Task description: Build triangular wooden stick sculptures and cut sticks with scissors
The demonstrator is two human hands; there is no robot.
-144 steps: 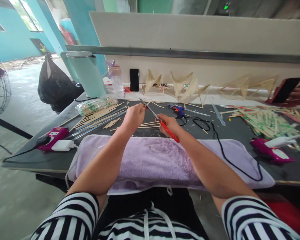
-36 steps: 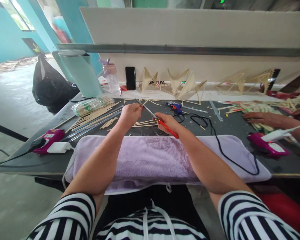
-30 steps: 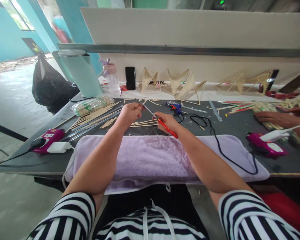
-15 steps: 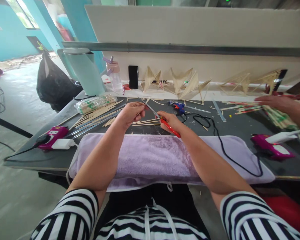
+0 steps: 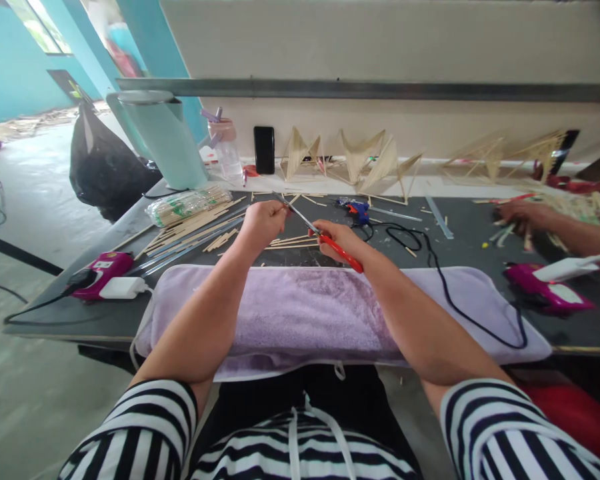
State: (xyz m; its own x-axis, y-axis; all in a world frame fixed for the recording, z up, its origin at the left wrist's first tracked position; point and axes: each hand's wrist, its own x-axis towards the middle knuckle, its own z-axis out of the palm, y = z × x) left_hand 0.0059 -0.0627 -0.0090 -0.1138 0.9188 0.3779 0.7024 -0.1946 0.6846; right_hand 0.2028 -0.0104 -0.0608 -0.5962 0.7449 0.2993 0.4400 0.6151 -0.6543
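Observation:
My right hand (image 5: 336,239) is wrapped around the red handles of a pair of scissors (image 5: 341,253). The long metal blades point up and left, their tips close to the fingers of my left hand (image 5: 267,220). That left hand is closed in a pinch. A thin pale wooden stick (image 5: 293,199) shows at its fingertips, crossing beside the blades; most of it is hidden by the fingers. Just below lie several loose sticks (image 5: 293,243) on the dark table (image 5: 260,257). Nearer me a folded purple towel (image 5: 310,307) lies under my forearms.
Left are a bag of sticks (image 5: 187,205), a teal pitcher (image 5: 163,140), a bottle (image 5: 226,150) and a magenta power strip (image 5: 105,275). Behind stand a phone (image 5: 265,151) and stick frames (image 5: 360,157). A blue glue gun (image 5: 359,212) trails a black cord. Another person's hand (image 5: 525,217) works at right.
The view has tilted slightly downward. My hands and the scissors keep nearly the same pose. At right, the other person's hand has moved lower, among the sticks there.

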